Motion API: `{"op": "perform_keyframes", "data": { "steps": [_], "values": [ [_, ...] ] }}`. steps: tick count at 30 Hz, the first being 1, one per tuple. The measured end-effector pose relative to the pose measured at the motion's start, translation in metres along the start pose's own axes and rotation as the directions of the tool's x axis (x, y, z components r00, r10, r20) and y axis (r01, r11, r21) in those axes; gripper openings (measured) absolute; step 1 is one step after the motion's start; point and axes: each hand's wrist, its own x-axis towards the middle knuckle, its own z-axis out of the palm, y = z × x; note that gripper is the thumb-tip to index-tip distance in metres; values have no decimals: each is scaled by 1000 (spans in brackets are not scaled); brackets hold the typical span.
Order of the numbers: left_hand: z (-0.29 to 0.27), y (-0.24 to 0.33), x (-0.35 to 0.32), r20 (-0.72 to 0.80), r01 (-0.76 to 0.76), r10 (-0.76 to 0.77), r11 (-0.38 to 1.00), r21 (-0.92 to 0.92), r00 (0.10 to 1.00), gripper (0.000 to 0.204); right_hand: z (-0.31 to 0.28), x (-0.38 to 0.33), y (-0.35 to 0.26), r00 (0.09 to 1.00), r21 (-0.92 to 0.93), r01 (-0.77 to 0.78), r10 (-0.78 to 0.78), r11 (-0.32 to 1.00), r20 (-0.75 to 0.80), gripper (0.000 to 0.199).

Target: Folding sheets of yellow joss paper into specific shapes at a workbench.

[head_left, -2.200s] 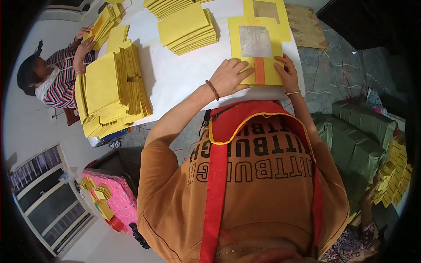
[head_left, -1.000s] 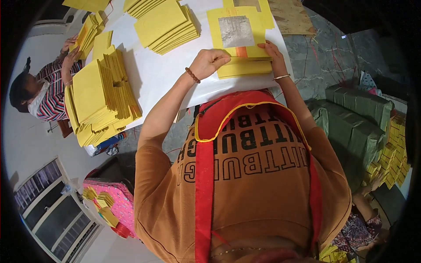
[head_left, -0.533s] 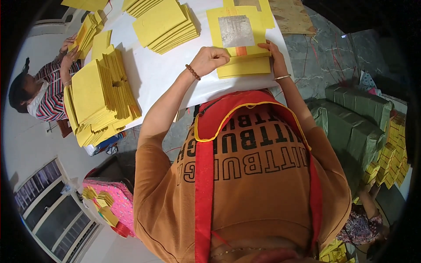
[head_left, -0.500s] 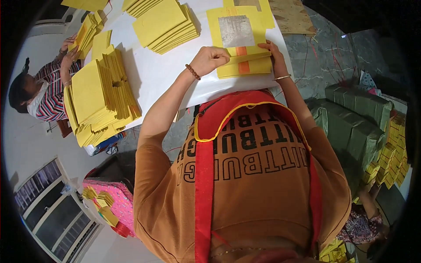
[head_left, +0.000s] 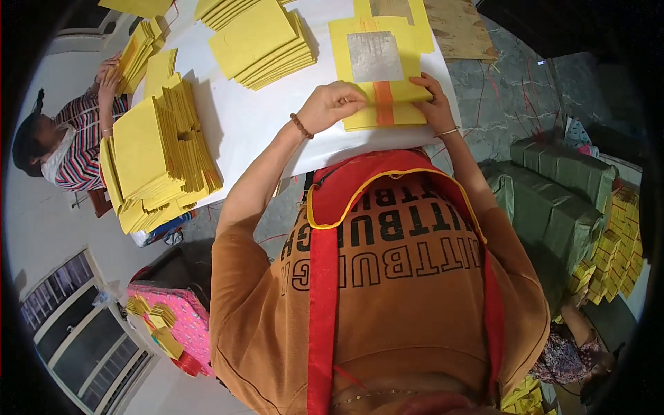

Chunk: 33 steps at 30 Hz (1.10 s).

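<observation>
A yellow paper sheet (head_left: 404, 62) with a silver square (head_left: 375, 57) and an orange strip lies at the table's near right edge. Its near part is folded across, forming a crease. At the left end of this fold, the thumb and forefinger of my left hand (head_left: 332, 107) are pinched together. My right hand (head_left: 436, 107) grips the right edge, fingers above and thumb lower. Beyond, partly covered, lies another yellow sheet (head_left: 422, 28) with a silver square.
Stacks of folded yellow paper stand on the white table (head_left: 277, 124): one pile (head_left: 263, 45) at the back, a taller pile (head_left: 142, 142) at the left. A person (head_left: 83, 131) handles yellow paper at far left. Green wrapped bundles (head_left: 546, 200) stand at right; another person (head_left: 570, 353) is at lower right.
The lifted fold of the yellow sheet has tipped lower and flatter. Both hands have shifted slightly toward me along with it.
</observation>
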Motion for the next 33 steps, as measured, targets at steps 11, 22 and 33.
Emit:
{"op": "perform_keyframes", "data": {
  "steps": [11, 22, 33],
  "values": [
    [-5, -17, 6, -144, -344, 542, 693, 634, 828, 37, -11, 11, -16, 999, -151, 15, -21, 988, -39, 34],
    [16, -18, -19, -249, -392, 551, 783, 483, 796, 11, -13, -6, -50, 997, -270, 43, -26, 962, 68, 17],
    [11, -30, 24, -452, 111, -165, 983, -143, 877, 24, 10, 43, -45, 956, -264, -260, 208, 929, -209, 34]
  ]
}}
